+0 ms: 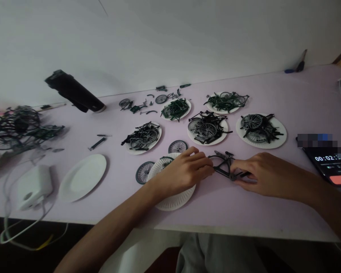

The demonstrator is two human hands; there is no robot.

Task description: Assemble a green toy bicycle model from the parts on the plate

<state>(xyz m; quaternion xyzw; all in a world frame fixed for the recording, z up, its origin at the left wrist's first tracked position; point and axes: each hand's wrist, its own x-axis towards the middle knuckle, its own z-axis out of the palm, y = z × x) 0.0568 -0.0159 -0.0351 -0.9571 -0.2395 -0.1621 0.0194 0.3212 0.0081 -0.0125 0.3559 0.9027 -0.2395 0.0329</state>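
Observation:
A black toy bicycle frame (223,167) is held just above the table, between my two hands. My left hand (187,170) has its fingers curled together at the frame's left end, and its fingertips are partly hidden. On the other side, my right hand (252,172) pinches the frame between thumb and fingers. Below my left forearm and hand is a white paper plate (176,201), with some dark parts partly covered by the hand. One toy wheel (144,172) rests against the plate's left side, and a second wheel (178,146) lies behind it.
Several paper plates (281,140) at the back hold black and green bicycle parts. Assembled toy bicycles (19,125) crowd the left. Nearer are a bare plate (83,178), a white adapter (35,187) with cables and a small screwdriver (104,135). A phone (326,159) lies right.

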